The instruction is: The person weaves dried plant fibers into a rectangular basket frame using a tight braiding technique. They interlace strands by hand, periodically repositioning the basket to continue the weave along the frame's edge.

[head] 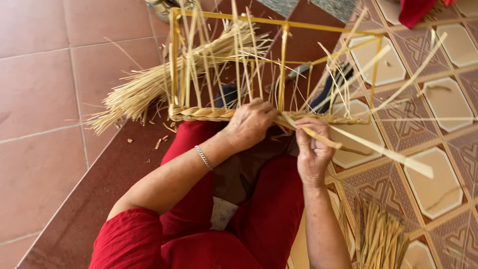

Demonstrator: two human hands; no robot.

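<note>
Hands weaving a straw frame

Floor [45, 74] of reddish tiles lies at nine o'clock, and patterned tiles [438, 139] lie at three o'clock. A yellow frame [279, 65] stands over the red lap [199, 144], with thin straws poking up through it. A big bundle of straw [149, 84] lies across the frame at ten o'clock. More straw [378, 239] lies at five o'clock. A woven braid [204, 113] runs along the frame's near edge. The left hand [251, 124] is curled shut, pressing on the braid. A silver bracelet [203, 157] is on that wrist. Just beside it, at three o'clock, the right hand [312, 149] pinches a flat straw strip [378, 149] that sticks out toward four o'clock.
</note>
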